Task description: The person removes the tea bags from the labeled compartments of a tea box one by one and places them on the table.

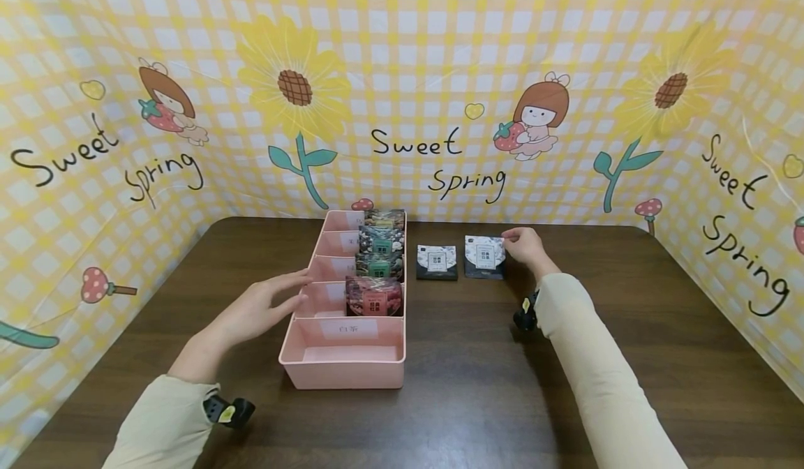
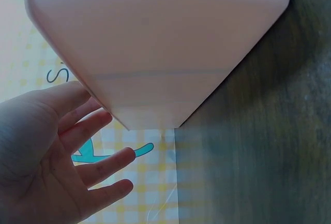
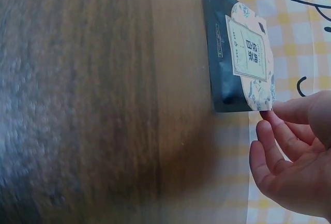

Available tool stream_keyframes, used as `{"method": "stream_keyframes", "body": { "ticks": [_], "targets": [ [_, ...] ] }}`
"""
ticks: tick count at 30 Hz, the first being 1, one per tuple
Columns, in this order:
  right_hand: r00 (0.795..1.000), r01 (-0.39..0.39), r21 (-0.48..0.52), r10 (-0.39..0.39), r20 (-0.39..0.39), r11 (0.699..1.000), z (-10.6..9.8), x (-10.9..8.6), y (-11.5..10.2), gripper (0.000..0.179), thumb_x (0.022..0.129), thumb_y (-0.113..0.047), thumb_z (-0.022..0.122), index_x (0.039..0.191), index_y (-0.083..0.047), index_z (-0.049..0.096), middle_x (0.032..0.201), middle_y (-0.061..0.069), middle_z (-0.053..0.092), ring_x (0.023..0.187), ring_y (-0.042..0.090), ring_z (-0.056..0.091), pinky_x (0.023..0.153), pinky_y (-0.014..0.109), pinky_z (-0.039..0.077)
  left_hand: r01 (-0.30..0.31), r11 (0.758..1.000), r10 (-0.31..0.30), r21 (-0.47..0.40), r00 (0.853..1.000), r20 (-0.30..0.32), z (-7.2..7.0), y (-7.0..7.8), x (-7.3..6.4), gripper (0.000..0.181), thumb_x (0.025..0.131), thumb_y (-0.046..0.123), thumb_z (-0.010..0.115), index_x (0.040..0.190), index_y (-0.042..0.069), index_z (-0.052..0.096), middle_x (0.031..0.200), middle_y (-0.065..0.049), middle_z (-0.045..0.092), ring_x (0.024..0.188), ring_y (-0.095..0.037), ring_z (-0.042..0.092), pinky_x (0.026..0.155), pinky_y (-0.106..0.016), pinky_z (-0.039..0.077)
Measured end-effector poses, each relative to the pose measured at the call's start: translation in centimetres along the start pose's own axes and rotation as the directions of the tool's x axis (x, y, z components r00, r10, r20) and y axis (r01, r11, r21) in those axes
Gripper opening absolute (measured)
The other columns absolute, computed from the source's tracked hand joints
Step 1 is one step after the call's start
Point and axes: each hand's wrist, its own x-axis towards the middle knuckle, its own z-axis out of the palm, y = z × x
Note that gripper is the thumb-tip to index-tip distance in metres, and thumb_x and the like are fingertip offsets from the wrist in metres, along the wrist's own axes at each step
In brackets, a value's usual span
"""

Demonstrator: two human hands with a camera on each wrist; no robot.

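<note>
My right grip [image 1: 527, 249] pinches a corner of the square white-and-dark-blue sachet [image 1: 484, 257], right of the pink plastic tray [image 1: 342, 376] beside my relaxed left grip [image 1: 251, 307], so I'd best lift it gently, uncreased.

Reads "Sweet Spring" on the cloth [image 1: 402, 92] beyond the left hand [image 1: 251, 308] and right hand [image 1: 526, 249], repeated at either side. Says "白茶" on the label [image 1: 348, 329] in the tray [image 1: 342, 375], right of and nearer than the left hand; "经典红茶" on the red sachet [image 1: 377, 301] right of it; "经典白茶" on the pale-topped sachet [image 1: 484, 258] at the right hand. Too small to read on the other sachets [image 1: 437, 262] between the hands.
</note>
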Motion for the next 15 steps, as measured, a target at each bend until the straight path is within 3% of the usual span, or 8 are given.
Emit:
{"method": "stream_keyframes", "body": {
  "ticks": [4, 5, 8, 11, 12, 15],
  "targets": [
    [0.999, -0.017, 0.023, 0.016, 0.028, 1.0, 0.3, 1.8, 1.8, 0.034, 0.092, -0.013, 0.052, 0.121, 0.005, 0.057, 0.119, 0.025, 0.06, 0.107, 0.036, 0.058, 0.092, 0.044, 0.048, -0.001, 1.0, 0.001, 0.001, 1.0, -0.002, 0.0, 0.0, 0.0, 0.038, 0.094, 0.02, 0.056, 0.129, 0.005, 0.055, 0.138, -0.02, 0.049, 0.128, -0.04, 0.045, 0.103, -0.056, 0.037],
    [1.0, 0.021, 0.05, -0.022, 0.021, 0.999, 0.7, 2.8, 3.0, 0.033, 0.09, -0.018, 0.056, 0.117, 0.002, 0.061, 0.114, 0.021, 0.064, 0.1, 0.032, 0.061, 0.086, 0.039, 0.051, -0.001, 1.0, 0.001, 0.002, 1.0, -0.003, 0.0, 0.0, 0.0, 0.038, 0.094, 0.02, 0.056, 0.129, 0.005, 0.055, 0.138, -0.02, 0.049, 0.128, -0.04, 0.045, 0.103, -0.056, 0.037],
    [0.999, 0.022, 0.041, -0.023, 0.038, 0.999, 0.9, 3.8, 4.0, 0.034, 0.089, -0.02, 0.06, 0.117, 0.0, 0.061, 0.114, 0.018, 0.065, 0.101, 0.029, 0.062, 0.086, 0.038, 0.051, -0.003, 1.0, 0.003, 0.003, 1.0, -0.005, 0.0, 0.0, 0.0, 0.038, 0.094, 0.019, 0.056, 0.129, 0.005, 0.055, 0.138, -0.02, 0.05, 0.128, -0.04, 0.045, 0.103, -0.056, 0.037],
    [0.999, 0.01, 0.038, -0.012, 0.047, 0.999, 0.7, 3.0, 3.2, 0.035, 0.09, -0.016, 0.058, 0.12, 0.003, 0.058, 0.118, 0.022, 0.063, 0.107, 0.032, 0.06, 0.092, 0.04, 0.05, -0.007, 1.0, 0.007, 0.003, 1.0, -0.005, 0.0, -0.1, 0.0, 0.038, 0.094, 0.018, 0.056, 0.129, 0.004, 0.055, 0.137, -0.02, 0.05, 0.127, -0.04, 0.045, 0.103, -0.056, 0.037],
    [0.998, -0.027, 0.013, 0.026, 0.06, 1.0, 0.3, 2.0, 2.0, 0.037, 0.091, -0.011, 0.054, 0.124, 0.006, 0.054, 0.124, 0.025, 0.058, 0.114, 0.037, 0.056, 0.098, 0.045, 0.046, -0.008, 1.0, 0.008, 0.002, 1.0, -0.005, 0.0, -0.1, 0.0, 0.038, 0.094, 0.018, 0.056, 0.129, 0.004, 0.055, 0.137, -0.021, 0.05, 0.127, -0.04, 0.045, 0.103, -0.056, 0.037],
    [0.998, -0.002, 0.007, 0.001, 0.069, 1.0, -0.1, 0.7, 0.9, 0.038, 0.093, -0.01, 0.051, 0.125, 0.01, 0.051, 0.124, 0.029, 0.056, 0.114, 0.04, 0.054, 0.097, 0.046, 0.046, -0.011, 1.0, 0.011, 0.004, 1.0, -0.002, 0.0, -0.1, 0.0, 0.037, 0.094, 0.017, 0.056, 0.129, 0.004, 0.055, 0.137, -0.021, 0.05, 0.127, -0.041, 0.046, 0.103, -0.056, 0.037]
  ]
}}
